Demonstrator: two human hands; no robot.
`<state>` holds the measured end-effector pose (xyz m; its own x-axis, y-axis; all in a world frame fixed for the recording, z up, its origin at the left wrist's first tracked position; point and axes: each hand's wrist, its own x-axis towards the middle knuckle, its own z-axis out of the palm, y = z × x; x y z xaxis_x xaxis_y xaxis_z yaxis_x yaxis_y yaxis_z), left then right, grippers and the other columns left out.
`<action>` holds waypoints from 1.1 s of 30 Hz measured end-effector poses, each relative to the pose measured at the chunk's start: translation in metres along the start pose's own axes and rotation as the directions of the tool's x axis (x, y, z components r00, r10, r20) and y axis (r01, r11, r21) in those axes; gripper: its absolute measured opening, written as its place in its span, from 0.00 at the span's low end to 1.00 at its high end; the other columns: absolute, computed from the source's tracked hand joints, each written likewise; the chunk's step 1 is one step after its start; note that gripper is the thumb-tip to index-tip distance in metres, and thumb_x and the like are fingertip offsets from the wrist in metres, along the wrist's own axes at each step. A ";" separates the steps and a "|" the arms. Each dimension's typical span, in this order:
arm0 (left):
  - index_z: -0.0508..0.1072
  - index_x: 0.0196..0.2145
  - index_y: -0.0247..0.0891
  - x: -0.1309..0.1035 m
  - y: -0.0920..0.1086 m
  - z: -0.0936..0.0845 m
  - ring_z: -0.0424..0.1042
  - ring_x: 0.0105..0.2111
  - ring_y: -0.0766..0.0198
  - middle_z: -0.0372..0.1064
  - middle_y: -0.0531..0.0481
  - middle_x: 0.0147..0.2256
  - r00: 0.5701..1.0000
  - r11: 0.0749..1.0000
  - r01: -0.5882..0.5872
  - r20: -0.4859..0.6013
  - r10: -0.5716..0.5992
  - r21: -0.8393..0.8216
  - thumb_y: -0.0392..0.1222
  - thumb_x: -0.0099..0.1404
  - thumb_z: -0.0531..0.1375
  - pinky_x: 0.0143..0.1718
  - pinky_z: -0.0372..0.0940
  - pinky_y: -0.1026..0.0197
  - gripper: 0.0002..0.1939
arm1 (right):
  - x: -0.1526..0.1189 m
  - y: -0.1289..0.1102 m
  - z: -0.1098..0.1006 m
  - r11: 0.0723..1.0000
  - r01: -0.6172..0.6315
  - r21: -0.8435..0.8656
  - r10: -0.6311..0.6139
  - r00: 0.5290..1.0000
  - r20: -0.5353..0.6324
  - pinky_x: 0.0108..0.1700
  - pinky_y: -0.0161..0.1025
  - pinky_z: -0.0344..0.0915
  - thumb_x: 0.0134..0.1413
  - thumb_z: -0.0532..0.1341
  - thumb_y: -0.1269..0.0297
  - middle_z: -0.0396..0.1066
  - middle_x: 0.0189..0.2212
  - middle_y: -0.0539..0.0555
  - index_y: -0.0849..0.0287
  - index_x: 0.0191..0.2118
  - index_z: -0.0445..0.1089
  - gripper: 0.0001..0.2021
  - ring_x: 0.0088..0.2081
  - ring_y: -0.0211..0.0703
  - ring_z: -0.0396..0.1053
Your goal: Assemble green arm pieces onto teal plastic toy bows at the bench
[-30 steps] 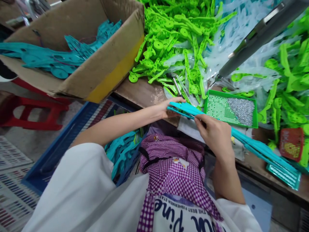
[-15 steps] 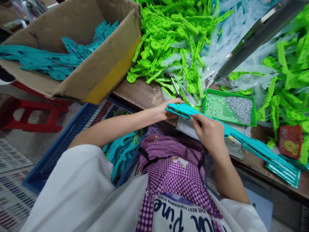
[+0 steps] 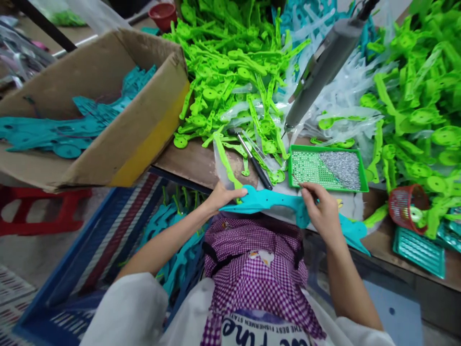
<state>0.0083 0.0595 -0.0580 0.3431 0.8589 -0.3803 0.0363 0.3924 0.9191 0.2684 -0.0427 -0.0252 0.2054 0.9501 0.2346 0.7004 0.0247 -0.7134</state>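
My left hand [image 3: 221, 196] grips the left end of a long, flat teal plastic part [image 3: 275, 202], thumb on top. The part lies level above the table's front edge, its broad side up. My right hand [image 3: 320, 209] is closed over the part's right half and hides some of it. Between its thumb and fingers a thin, dark, stick-like tool [image 3: 296, 180] pokes out toward a green tray [image 3: 292, 166]. Small silvery metal pieces [image 3: 342, 168], too small to name, lie in the tray. A grey powered screwdriver [image 3: 320, 72] hangs tip down above the table.
Bright green plastic parts [image 3: 223, 62] are heaped at the back. A cardboard box [image 3: 158, 115] with teal parts stands left. A black-handled tool [image 3: 257, 166] lies near the tray. Right are a red basket [image 3: 399, 206] and a teal tray [image 3: 419, 252]. Below left is a blue crate [image 3: 46, 293].
The teal part has turned from edge-up and slanting to flatter and level. My right hand has shifted slightly, its thin tool now pointing at the tray. The camera view has shifted too.
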 end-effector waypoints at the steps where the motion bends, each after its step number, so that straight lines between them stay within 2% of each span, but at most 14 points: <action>1: 0.71 0.28 0.35 -0.004 0.001 -0.002 0.69 0.27 0.64 0.71 0.52 0.26 1.000 1.000 -0.016 0.000 0.016 0.019 0.46 0.41 0.72 0.31 0.65 0.62 0.19 | -0.002 -0.002 0.003 0.999 0.024 -0.022 -0.024 1.000 -0.017 0.39 0.40 0.67 0.61 0.55 0.64 0.74 0.38 0.55 0.57 0.45 0.70 0.10 0.38 0.44 0.72; 4: 0.72 0.28 0.35 -0.020 0.006 -0.010 0.70 0.27 0.63 0.72 0.51 0.26 0.997 0.994 -0.068 0.045 0.064 0.090 0.47 0.39 0.72 0.29 0.66 0.62 0.20 | -0.012 -0.013 0.004 0.975 0.180 -0.130 -0.189 0.980 -0.057 0.37 0.39 0.66 0.58 0.58 0.71 0.74 0.35 0.54 0.55 0.48 0.70 0.12 0.35 0.42 0.72; 7: 0.72 0.28 0.36 -0.030 0.013 -0.018 0.70 0.26 0.63 0.72 0.51 0.26 0.989 0.982 -0.115 0.106 0.099 0.151 0.46 0.37 0.72 0.28 0.65 0.62 0.20 | -0.020 -0.021 0.002 0.900 0.371 -0.230 -0.400 0.912 -0.091 0.34 0.39 0.65 0.52 0.62 0.76 0.74 0.33 0.53 0.54 0.53 0.67 0.22 0.31 0.41 0.70; 10: 0.74 0.29 0.36 -0.027 0.017 -0.025 0.70 0.27 0.63 0.72 0.51 0.27 0.987 0.979 -0.135 0.106 0.119 0.156 0.44 0.36 0.72 0.28 0.66 0.63 0.20 | -0.017 -0.020 0.009 0.837 0.479 -0.266 -0.517 0.851 -0.095 0.32 0.38 0.63 0.50 0.64 0.78 0.74 0.29 0.52 0.55 0.56 0.64 0.27 0.28 0.40 0.69; 13: 0.74 0.30 0.35 -0.016 0.016 -0.032 0.70 0.26 0.63 0.72 0.50 0.27 0.993 0.993 -0.041 0.119 0.028 0.111 0.45 0.39 0.72 0.27 0.66 0.63 0.20 | -0.006 -0.015 0.023 0.841 0.484 -0.242 -0.508 0.860 -0.047 0.32 0.39 0.62 0.52 0.62 0.77 0.74 0.30 0.53 0.57 0.54 0.65 0.23 0.29 0.40 0.70; 16: 0.74 0.29 0.34 -0.006 0.009 -0.039 0.71 0.27 0.63 0.73 0.51 0.26 0.993 0.995 0.089 0.080 -0.092 0.039 0.46 0.40 0.73 0.30 0.67 0.63 0.20 | 0.005 -0.013 0.034 0.866 0.450 -0.218 -0.437 0.893 0.110 0.35 0.39 0.61 0.56 0.60 0.74 0.74 0.33 0.54 0.59 0.49 0.67 0.14 0.32 0.41 0.70; 19: 0.75 0.33 0.34 -0.003 -0.003 -0.043 0.73 0.31 0.61 0.75 0.49 0.30 0.974 0.972 0.225 0.032 -0.224 -0.061 0.45 0.40 0.73 0.36 0.68 0.61 0.22 | 0.010 -0.015 0.041 0.895 0.388 -0.219 -0.334 0.910 0.245 0.36 0.39 0.59 0.60 0.58 0.70 0.74 0.34 0.54 0.60 0.45 0.69 0.08 0.32 0.41 0.69; 21: 0.75 0.36 0.34 -0.002 -0.009 -0.044 0.74 0.32 0.60 0.76 0.48 0.32 0.949 0.939 0.315 0.014 -0.316 -0.137 0.44 0.41 0.73 0.37 0.68 0.60 0.24 | 0.011 -0.021 0.046 0.900 0.370 -0.231 -0.316 0.919 0.237 0.36 0.39 0.59 0.61 0.58 0.68 0.73 0.33 0.54 0.60 0.43 0.69 0.07 0.32 0.41 0.68; 23: 0.75 0.35 0.33 -0.001 -0.011 -0.042 0.73 0.31 0.61 0.76 0.48 0.31 0.925 0.907 0.370 -0.013 -0.380 -0.201 0.43 0.41 0.73 0.35 0.69 0.60 0.23 | 0.010 -0.031 0.053 0.872 0.444 -0.207 -0.401 0.890 0.217 0.36 0.39 0.58 0.60 0.59 0.66 0.73 0.33 0.55 0.61 0.45 0.69 0.09 0.33 0.41 0.68; 26: 0.75 0.32 0.32 0.001 -0.005 -0.035 0.72 0.27 0.63 0.75 0.50 0.28 0.905 0.878 0.395 -0.051 -0.423 -0.271 0.43 0.41 0.72 0.31 0.68 0.63 0.20 | 0.010 -0.047 0.068 0.774 0.613 -0.156 -0.557 0.778 0.292 0.34 0.39 0.57 0.60 0.60 0.60 0.73 0.33 0.54 0.64 0.54 0.66 0.19 0.32 0.40 0.68; 28: 0.75 0.30 0.32 0.003 0.004 -0.030 0.72 0.26 0.64 0.75 0.50 0.27 0.888 0.845 0.430 -0.021 -0.460 -0.318 0.42 0.44 0.70 0.29 0.68 0.64 0.16 | 0.012 -0.052 0.078 0.732 0.657 -0.180 -0.583 0.741 0.334 0.32 0.39 0.55 0.61 0.58 0.60 0.71 0.28 0.52 0.64 0.58 0.63 0.22 0.29 0.39 0.66; 30: 0.75 0.29 0.32 0.006 0.016 -0.027 0.72 0.25 0.64 0.75 0.48 0.27 0.868 0.803 0.479 0.056 -0.493 -0.356 0.41 0.47 0.69 0.29 0.69 0.63 0.12 | 0.014 -0.053 0.083 0.724 0.652 -0.225 -0.580 0.752 0.312 0.31 0.40 0.54 0.62 0.57 0.62 0.69 0.25 0.51 0.63 0.59 0.63 0.21 0.28 0.39 0.65; 33: 0.75 0.30 0.32 0.012 0.031 -0.026 0.72 0.25 0.65 0.75 0.47 0.27 0.870 0.783 0.491 0.171 -0.463 -0.382 0.39 0.52 0.66 0.29 0.69 0.64 0.08 | 0.022 -0.054 0.083 0.743 0.604 -0.289 -0.530 0.794 0.297 0.33 0.39 0.56 0.61 0.57 0.60 0.71 0.29 0.53 0.58 0.59 0.62 0.22 0.31 0.41 0.67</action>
<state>-0.0106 0.0900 -0.0368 0.4422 0.5094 -0.7382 -0.1615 0.8548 0.4931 0.1785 0.0026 -0.0363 -0.4115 0.8338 0.3680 0.8416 0.5026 -0.1976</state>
